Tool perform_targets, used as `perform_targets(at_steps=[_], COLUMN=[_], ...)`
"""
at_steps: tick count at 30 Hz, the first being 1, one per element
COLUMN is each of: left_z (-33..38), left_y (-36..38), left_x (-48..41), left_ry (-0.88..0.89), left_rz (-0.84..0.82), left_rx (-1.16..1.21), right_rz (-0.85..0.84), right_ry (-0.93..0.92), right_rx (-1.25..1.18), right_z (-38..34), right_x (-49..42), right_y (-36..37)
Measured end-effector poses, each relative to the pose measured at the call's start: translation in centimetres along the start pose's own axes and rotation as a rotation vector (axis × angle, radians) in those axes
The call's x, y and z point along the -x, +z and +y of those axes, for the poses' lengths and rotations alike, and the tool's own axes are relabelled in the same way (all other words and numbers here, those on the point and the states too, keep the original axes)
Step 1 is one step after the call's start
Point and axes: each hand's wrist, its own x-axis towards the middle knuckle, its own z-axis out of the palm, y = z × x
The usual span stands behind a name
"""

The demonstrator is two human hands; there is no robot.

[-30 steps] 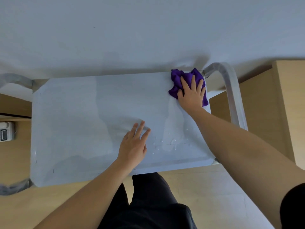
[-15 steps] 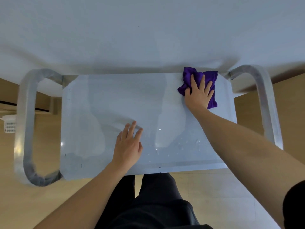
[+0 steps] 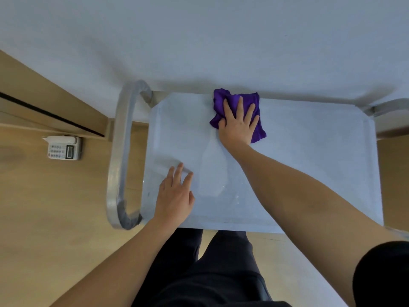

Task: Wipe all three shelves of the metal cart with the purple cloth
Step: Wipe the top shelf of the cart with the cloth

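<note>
The right hand presses the purple cloth flat-fingered against the top shelf (far edge); the left hand, fingers straight, braces the cart.

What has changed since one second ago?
The right hand slid the purple cloth leftward along the far edge of the shelf, from its right corner to left of the middle. The left hand also shifted left along the near side. Unchanged: right hand presses flat on the cloth, left hand rests flat on the shelf.
</note>
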Motion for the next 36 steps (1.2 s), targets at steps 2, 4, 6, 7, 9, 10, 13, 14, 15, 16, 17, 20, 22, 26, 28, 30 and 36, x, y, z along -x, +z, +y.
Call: perform_targets(at_steps=[2, 4, 6, 7, 9, 10, 13, 14, 15, 16, 17, 20, 22, 26, 28, 30, 36], left_z=[-1.2, -2.0, -2.3, -2.4, -2.3, -2.3, -2.6, -2.9, -3.0, -3.2, -3.3, -3.5, -3.8, -4.3, -4.2, -4.0, -2.8], left_y=[0.0, 0.0, 0.0, -0.1, -0.2, -0.3, -0.2, -0.1, -0.1, 0.0, 0.1, 0.1, -0.1, -0.5, -0.5, -0.6, -1.5], left_x=[0.5, 0.9, 1.1, 1.1, 1.1, 1.1, 1.2, 1.2, 1.1, 1.1, 1.0, 0.8, 0.7, 0.6, 0.7, 0.9, 0.5], left_ry=[-0.004, 0.011, 0.025, 0.027, 0.022, 0.022, 0.044, 0.053, 0.062, 0.071, 0.077, 0.087, 0.083, 0.107, 0.112, 0.106, 0.090], left_rz=[-0.001, -0.005, -0.018, -0.024, -0.027, -0.032, -0.045, -0.044, -0.043, -0.044, -0.044, -0.038, -0.027, -0.023, -0.033, -0.038, -0.055], left_rx=[0.011, 0.016, 0.023, 0.025, 0.028, 0.032, 0.041, 0.047, 0.054, 0.062, 0.071, 0.094, 0.109, 0.110, 0.089, 0.077, 0.020], right_rz=[-0.020, -0.054, -0.083, -0.091, -0.095, -0.095, -0.077, -0.055, -0.034, -0.021, -0.018, -0.025, -0.030, -0.099, -0.130, -0.140, -0.118], right_ry=[-0.086, -0.189, -0.327, -0.398, -0.490, -0.504, -0.442, -0.372, -0.287, -0.206, -0.142, -0.059, -0.090, -0.355, -0.448, -0.471, -0.466], right_rx=[0.035, 0.064, 0.093, 0.112, 0.137, 0.131, 0.080, 0.056, 0.029, 0.001, -0.018, 0.015, 0.050, 0.104, 0.107, 0.102, 0.105], right_z=[-3.0, -5.8, -7.9, -8.5, -9.2, -9.1, -7.9, -7.2, -6.5, -5.9, -5.5, -6.5, -8.4, -12.9, -15.0, -15.7, -13.1], right_x=[0.5, 1.3, 2.4, 3.0, 3.7, 3.7, 2.8, 2.2, 1.5, 0.7, 0.1, -1.0, -0.9, -0.9, -0.9, -0.9, -1.3], right_y=[0.8, 1.6, 2.3, 2.6, 2.8, 2.7, 2.2, 1.9, 1.5, 1.0, 0.5, 0.1, 0.5, 1.3, 1.5, 1.7, 1.1])
